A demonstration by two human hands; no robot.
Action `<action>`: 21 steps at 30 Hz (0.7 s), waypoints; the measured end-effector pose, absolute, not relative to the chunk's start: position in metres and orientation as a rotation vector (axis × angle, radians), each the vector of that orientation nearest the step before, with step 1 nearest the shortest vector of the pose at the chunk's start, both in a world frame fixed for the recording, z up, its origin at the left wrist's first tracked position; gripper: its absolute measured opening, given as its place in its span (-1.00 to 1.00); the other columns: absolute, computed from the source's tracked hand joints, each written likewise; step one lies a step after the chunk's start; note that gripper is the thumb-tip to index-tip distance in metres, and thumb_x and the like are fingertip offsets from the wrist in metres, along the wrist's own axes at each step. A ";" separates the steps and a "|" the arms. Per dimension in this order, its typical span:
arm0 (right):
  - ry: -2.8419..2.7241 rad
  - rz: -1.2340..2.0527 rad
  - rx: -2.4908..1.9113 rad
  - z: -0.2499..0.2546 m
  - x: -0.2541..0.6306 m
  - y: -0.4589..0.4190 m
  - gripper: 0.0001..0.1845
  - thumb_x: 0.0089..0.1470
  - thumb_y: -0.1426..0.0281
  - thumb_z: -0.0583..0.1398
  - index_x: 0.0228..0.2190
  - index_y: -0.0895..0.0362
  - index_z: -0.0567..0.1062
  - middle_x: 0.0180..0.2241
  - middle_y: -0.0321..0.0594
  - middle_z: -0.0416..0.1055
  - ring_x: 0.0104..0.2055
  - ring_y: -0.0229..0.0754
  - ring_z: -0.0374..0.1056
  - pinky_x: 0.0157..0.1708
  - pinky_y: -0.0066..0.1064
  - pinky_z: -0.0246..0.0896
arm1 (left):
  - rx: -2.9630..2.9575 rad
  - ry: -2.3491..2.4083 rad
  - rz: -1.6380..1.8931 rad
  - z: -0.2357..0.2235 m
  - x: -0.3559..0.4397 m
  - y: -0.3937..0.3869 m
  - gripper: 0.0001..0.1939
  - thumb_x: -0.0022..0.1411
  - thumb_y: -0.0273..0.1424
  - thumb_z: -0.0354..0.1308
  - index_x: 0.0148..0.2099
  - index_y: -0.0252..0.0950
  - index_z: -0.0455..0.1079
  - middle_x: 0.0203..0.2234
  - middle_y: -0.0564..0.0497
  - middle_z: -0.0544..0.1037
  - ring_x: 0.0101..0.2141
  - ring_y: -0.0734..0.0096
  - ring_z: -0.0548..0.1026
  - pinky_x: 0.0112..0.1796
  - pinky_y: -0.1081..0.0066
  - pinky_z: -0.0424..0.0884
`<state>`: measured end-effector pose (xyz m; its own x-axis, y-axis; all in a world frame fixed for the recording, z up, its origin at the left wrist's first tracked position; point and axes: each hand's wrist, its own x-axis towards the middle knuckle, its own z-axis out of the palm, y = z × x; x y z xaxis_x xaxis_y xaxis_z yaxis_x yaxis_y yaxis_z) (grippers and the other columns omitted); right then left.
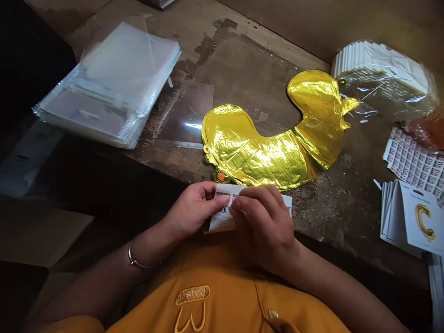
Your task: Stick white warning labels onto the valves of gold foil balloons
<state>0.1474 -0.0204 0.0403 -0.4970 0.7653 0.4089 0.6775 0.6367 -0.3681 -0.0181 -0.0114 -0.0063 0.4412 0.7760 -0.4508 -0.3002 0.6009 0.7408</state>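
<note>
A white label sheet (222, 221) with small red and black print, a CE mark among it, is held low in front of my body at the table edge. My left hand (189, 210) grips its left end, thumb on top. My right hand (268, 226) is closed over the right part, its thumb and forefinger pinched at the printed labels; what lies under those fingers is hidden. Just beyond both hands, a gold foil balloon (263, 155), curved like a letter C, lies on the table with a round orange spot at its near left end.
Clear plastic sleeves (128, 64) are stacked at the left, with a single clear sleeve (187, 113) flat beside them. To the right are a plastic-wrapped white stack (385, 69), printed label sheets (412, 157) and folded cards (423, 212) picturing a gold C. The worn table (243, 60) ends near my body.
</note>
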 end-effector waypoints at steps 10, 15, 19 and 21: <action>-1.735 0.869 -1.610 0.032 0.160 0.045 -0.89 0.05 0.39 0.21 -0.48 0.15 0.47 -0.53 -0.32 0.42 -0.48 -0.31 0.29 -0.41 -0.43 0.20 | 2.483 0.988 0.934 -0.005 -0.047 0.010 -0.85 0.21 -0.55 0.12 -0.17 -0.29 0.41 -0.02 -0.09 0.54 0.07 0.17 0.42 0.19 0.06 0.13; -1.783 0.877 -1.628 0.018 0.153 0.047 -0.90 0.05 0.39 0.17 -0.47 0.14 0.44 -0.56 -0.34 0.41 -0.53 -0.33 0.25 -0.46 -0.45 0.16 | 2.590 0.931 0.849 -0.026 -0.050 0.018 -0.77 0.24 -0.55 0.07 -0.06 -0.30 0.39 0.01 -0.11 0.52 0.09 0.25 0.42 0.21 0.11 0.14; -1.877 0.873 -1.617 0.013 0.152 0.042 -0.89 0.08 0.37 0.17 -0.44 0.12 0.46 -0.49 -0.29 0.46 -0.45 -0.28 0.31 -0.41 -0.43 0.19 | 2.577 0.925 0.855 -0.031 -0.051 0.016 -0.78 0.24 -0.55 0.08 -0.06 -0.31 0.40 0.03 -0.15 0.50 0.11 0.24 0.40 0.21 0.14 0.17; -1.875 0.852 -1.638 0.011 0.152 0.041 -0.87 0.09 0.36 0.17 -0.46 0.12 0.46 -0.50 -0.29 0.46 -0.44 -0.27 0.32 -0.42 -0.43 0.19 | 2.589 0.925 0.846 -0.031 -0.051 0.016 -0.78 0.24 -0.55 0.09 -0.06 -0.32 0.39 0.03 -0.16 0.50 0.10 0.22 0.41 0.21 0.13 0.17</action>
